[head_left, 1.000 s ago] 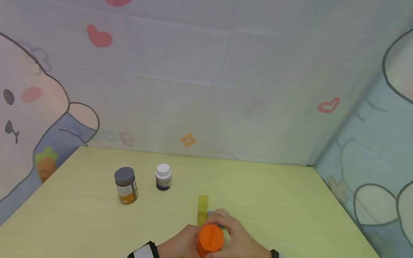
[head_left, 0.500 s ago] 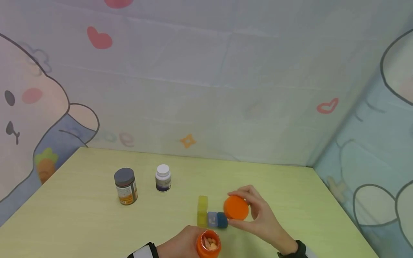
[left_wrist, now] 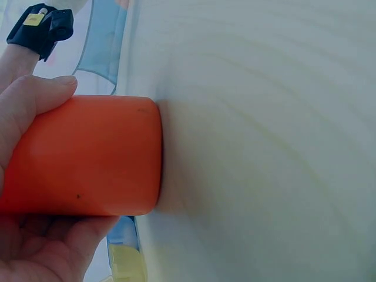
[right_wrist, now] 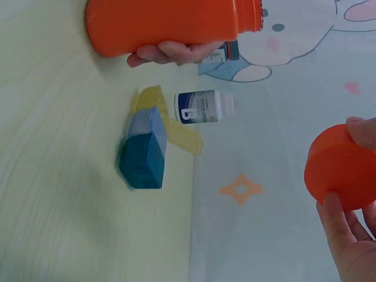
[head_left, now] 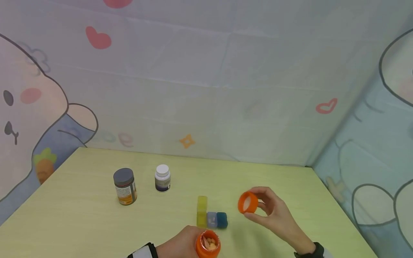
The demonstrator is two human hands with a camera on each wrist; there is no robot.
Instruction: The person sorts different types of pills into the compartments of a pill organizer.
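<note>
Pale yellow-green table (head_left: pixel 80 211) set in a corner, with cartoon-print cloth walls (head_left: pixel 206 89) behind and to the right.

Left hand (head_left: pixel 180 245): fingers and thumb curled round the body of the orange bottle (head_left: pixel 208 245), which stands upright on the table at the near edge. The left wrist view shows its base flat against the surface. Mouth open; small orange tablets (head_left: pixel 210 243) visible inside.

Right hand (head_left: pixel 277 215): raised above the table, to the right of the bottle and apart from it. Thumb and fingertips pinch the orange cap (head_left: pixel 247 202) at its rim; its pale inner side is turned toward the head camera.

Between the two hands, just beyond the bottle, lies a small pill organiser (head_left: pixel 211 218) with yellow, pale blue and dark teal compartments; the yellow lid stands open.

Further back on the left: a white-capped bottle (head_left: pixel 162 178), and to its left a grey-lidded jar (head_left: pixel 124 186) with an orange label. Both upright, well apart from the hands.
</note>
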